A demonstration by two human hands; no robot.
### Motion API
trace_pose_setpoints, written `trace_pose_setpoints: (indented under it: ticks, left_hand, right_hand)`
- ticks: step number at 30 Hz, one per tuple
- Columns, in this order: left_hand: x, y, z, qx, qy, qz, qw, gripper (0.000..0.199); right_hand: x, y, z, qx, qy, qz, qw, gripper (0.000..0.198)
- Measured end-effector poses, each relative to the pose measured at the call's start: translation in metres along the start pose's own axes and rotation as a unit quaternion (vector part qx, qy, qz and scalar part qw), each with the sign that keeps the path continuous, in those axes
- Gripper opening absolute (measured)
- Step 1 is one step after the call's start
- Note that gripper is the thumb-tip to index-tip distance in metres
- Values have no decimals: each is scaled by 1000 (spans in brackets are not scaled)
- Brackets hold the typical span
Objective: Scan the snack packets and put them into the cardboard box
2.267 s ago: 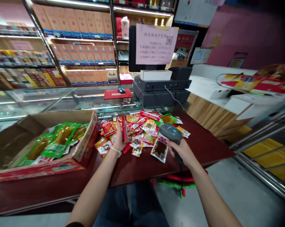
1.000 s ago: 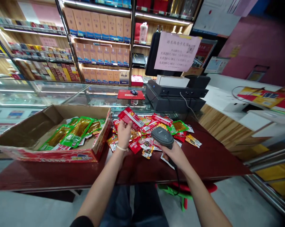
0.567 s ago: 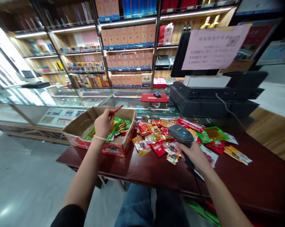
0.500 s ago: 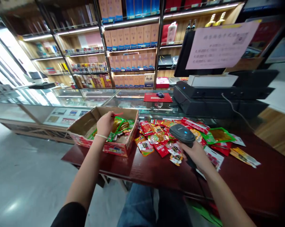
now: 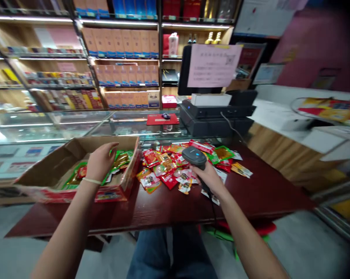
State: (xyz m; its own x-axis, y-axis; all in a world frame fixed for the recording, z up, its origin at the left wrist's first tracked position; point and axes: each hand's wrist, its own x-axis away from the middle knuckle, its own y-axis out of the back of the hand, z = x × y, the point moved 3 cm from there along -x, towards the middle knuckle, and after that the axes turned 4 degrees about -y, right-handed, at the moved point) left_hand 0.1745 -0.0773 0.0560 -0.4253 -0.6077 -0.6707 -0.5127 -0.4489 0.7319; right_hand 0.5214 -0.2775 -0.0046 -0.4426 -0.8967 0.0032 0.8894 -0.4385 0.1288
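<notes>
My left hand (image 5: 101,162) is over the cardboard box (image 5: 127,190), its fingers stretched to the right with nothing visible in them. Beneath it in the box lie green-edged snack packets (image 5: 123,159) and a red packet (image 5: 82,171), partly hidden by the hand. My right hand (image 5: 207,176) grips the handle of a black barcode scanner (image 5: 193,155), whose head shows a small blue light. The scanner is above a heap of red, orange and white snack packets (image 5: 164,162) on the dark red table (image 5: 169,207).
A monitor (image 5: 184,73) with a pink paper sheet (image 5: 214,66) stands on black till equipment (image 5: 215,126) behind the heap. A glass counter (image 5: 87,128) runs along the back, with a red mat (image 5: 162,119) on it. The scanner's cable (image 5: 213,211) hangs over the table's front edge.
The view has swung to the right. My left hand has let go of the red item it held, and a red packet now shows in the box. My right hand still holds the scanner.
</notes>
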Motion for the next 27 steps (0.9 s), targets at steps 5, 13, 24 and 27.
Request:
trace_pose_setpoints:
  ticks: [5,13,24,27]
  left_hand:
    - [-22,-19,-91,79,-92,9,993,33]
    - [-4,-102,-250,251,-215,132,935,29]
    - [55,-177,-351,118,-152,305,933,74]
    - [61,-178,-357,105,-133,345,923,79]
  right_hand:
    - [14,41,-2,1,-3,-38,999,26]
    - [53,116,-15,34,-16,-108,993,28]
    - [94,169,-42,16,-39,-160,986,32]
    - [98,174,-55,-1,-46,-168,985,35]
